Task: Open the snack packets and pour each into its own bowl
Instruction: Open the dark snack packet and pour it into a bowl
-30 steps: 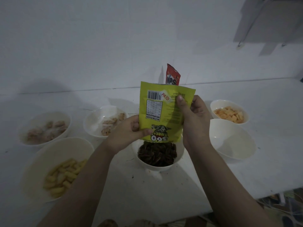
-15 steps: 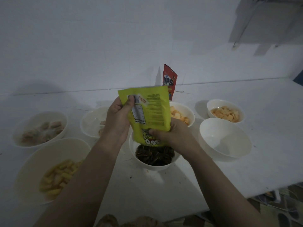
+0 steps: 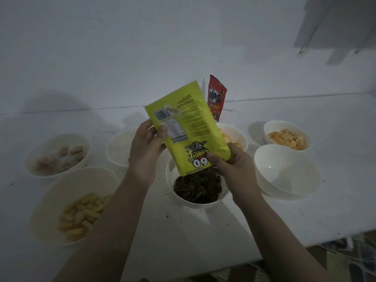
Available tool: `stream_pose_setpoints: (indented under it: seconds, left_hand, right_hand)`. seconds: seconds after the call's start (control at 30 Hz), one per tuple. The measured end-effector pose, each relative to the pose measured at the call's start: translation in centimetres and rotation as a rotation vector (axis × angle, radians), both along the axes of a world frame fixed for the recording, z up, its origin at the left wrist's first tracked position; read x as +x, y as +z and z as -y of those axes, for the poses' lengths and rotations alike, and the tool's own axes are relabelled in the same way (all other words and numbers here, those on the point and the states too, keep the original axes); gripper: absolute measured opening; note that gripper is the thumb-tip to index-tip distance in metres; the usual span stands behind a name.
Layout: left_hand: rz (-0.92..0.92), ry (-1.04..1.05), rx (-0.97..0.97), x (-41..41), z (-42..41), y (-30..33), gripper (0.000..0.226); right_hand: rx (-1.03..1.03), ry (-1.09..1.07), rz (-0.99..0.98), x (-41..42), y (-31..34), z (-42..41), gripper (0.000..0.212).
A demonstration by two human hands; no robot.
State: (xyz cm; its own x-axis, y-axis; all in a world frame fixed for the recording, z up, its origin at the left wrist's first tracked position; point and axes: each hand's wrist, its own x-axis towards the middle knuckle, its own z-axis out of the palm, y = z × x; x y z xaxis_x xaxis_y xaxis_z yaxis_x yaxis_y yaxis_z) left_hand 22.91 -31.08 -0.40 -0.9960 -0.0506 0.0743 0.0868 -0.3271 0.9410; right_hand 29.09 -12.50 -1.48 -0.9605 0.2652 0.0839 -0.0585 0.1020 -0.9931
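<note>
I hold a yellow-green snack packet (image 3: 189, 127) upside down, its mouth just above a white bowl (image 3: 195, 203) that holds dark seeds (image 3: 197, 187). My left hand (image 3: 145, 147) grips the packet's left edge, thumb over the nutrition label. My right hand (image 3: 230, 161) pinches the lower right corner near the mouth. A red chips packet (image 3: 216, 97) stands upright behind, against the wall. Right of the seed bowl sits a white bowl (image 3: 284, 171) with nothing in it.
Several more white bowls stand on the white table (image 3: 335, 210): yellow puffs (image 3: 81, 214) at front left, pale pieces (image 3: 59, 157) at far left, orange crackers (image 3: 288, 139) at back right, and two partly hidden behind my hands. The table's front edge runs at lower right.
The packet has tilted so its bottom end leans right. My left hand shifted from its lower edge to its upper left side; my right hand dropped from the top to the lower right corner.
</note>
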Motion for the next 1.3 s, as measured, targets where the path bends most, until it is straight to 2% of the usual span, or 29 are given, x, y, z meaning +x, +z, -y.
stream_pose_setpoints:
  seconds: [0.03,0.17,0.4,0.67,0.8,0.97,1.13,1.3]
  left_hand:
    - [0.004,-0.012,-0.054,0.1,-0.2,-0.3,0.038]
    - [0.019,-0.008,-0.134,1.2,-1.9,-0.8,0.01]
    - [-0.082,-0.127,-0.162,4.0,-9.1,1.3,0.016]
    - [-0.132,-0.43,-0.106,9.4,-25.9,1.4,0.018]
    - [-0.085,-0.569,-0.108,13.8,-34.5,-1.4,0.018]
    - [-0.028,-0.71,-0.214,19.6,-42.7,-7.3,0.017]
    - [0.088,-0.814,-0.375,23.2,-47.7,-15.5,0.013]
    - [0.236,-0.882,-0.56,23.2,-51.6,-26.5,0.017]
  right_hand:
    - [-0.059,-0.011,-0.013,0.2,0.1,0.0,0.011]
    - [-0.244,-0.066,-0.076,1.0,0.8,-0.2,0.015]
    - [-0.368,-0.226,-0.226,4.6,2.8,-4.9,0.009]
    - [-0.323,-0.576,-0.304,14.5,2.5,-18.4,0.013]
    - [-0.291,-0.763,-0.223,21.7,0.5,-25.0,0.016]
    - [-0.233,-0.973,-0.073,29.4,-4.8,-31.3,0.015]
    - [-0.392,-1.103,0.143,34.0,-12.8,-35.4,0.008]
    - [-0.646,-1.195,0.378,34.6,-25.0,-38.3,0.01]
